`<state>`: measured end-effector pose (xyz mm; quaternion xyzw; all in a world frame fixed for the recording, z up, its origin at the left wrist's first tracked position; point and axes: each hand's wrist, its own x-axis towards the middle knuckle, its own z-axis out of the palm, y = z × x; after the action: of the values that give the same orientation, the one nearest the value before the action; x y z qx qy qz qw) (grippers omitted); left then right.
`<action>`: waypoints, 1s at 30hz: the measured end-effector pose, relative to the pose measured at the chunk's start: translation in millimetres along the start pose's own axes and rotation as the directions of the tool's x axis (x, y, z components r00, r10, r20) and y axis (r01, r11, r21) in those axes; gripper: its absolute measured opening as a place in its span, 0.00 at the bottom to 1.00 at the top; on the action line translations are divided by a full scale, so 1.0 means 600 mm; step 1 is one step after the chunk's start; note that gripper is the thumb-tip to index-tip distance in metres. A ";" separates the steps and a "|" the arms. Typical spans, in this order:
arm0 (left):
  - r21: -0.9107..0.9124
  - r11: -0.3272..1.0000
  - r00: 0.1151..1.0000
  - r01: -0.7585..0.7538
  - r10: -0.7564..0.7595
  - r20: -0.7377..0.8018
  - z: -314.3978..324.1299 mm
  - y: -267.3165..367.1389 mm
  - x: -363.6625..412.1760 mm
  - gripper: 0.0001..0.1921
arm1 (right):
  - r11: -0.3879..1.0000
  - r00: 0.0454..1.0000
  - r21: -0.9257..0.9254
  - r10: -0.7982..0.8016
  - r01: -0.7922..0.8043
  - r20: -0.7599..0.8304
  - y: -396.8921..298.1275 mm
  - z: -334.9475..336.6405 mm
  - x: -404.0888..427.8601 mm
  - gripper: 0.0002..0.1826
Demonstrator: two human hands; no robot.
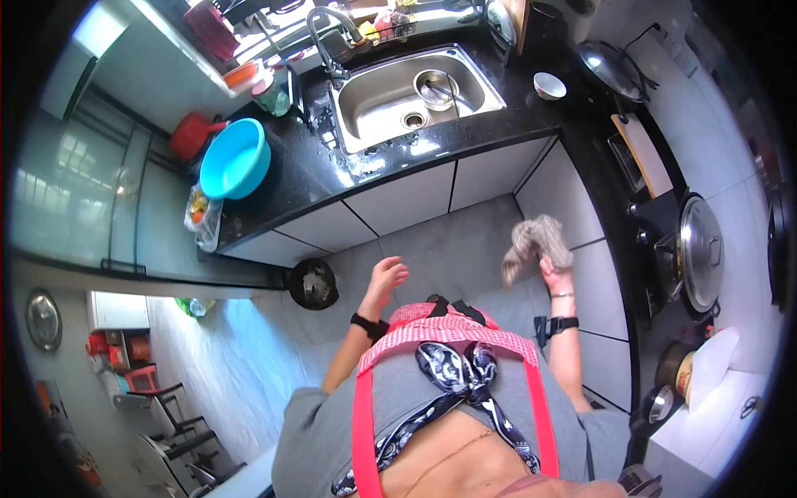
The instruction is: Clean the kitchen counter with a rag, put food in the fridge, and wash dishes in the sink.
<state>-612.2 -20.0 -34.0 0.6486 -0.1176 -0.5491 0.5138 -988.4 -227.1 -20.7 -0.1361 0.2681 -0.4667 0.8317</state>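
Observation:
A crumpled greyish-brown cloth (pixel 540 239) hangs from my right hand (pixel 556 274), whose fingers are closed on it in front of the white cabinet doors at the right. My left hand (pixel 387 280) is raised over the grey floor with nothing in it, its fingers apart and slightly curled. Beyond my hands, a stainless steel sink (pixel 380 115) is set in the black countertop (pixel 299 180). A metal bowl (pixel 429 96) with dark utensils in it rests in the sink, beside the drain.
A blue plastic basin (pixel 233 159) and a red dipper (pixel 190 137) stand at the counter's left end. A white bowl (pixel 550 86) is right of the sink. A lidded pan (pixel 700 255) sits on the stove at right. A round dark container (pixel 313 284) is on the floor.

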 end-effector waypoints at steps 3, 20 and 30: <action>-0.185 0.983 0.982 0.003 -0.038 -0.184 -0.085 0.017 0.005 0.17 | 0.968 0.992 -0.237 -0.055 0.081 0.117 -0.025 0.046 0.080 0.18; 0.386 0.916 0.673 0.108 0.219 -0.707 -0.176 0.222 0.289 0.37 | -0.710 0.962 -0.703 -0.166 0.037 0.218 -0.092 0.125 0.690 0.40; 0.272 0.884 0.776 0.380 -0.145 -0.614 -0.181 0.305 0.383 0.44 | -0.817 0.869 -0.540 -0.104 0.203 0.485 -0.041 0.221 1.035 0.36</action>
<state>-361.6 -207.8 -38.6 0.8809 0.0329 -0.3601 0.3053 -668.7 -770.4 -98.6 -0.8858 0.4523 -0.1028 0.0139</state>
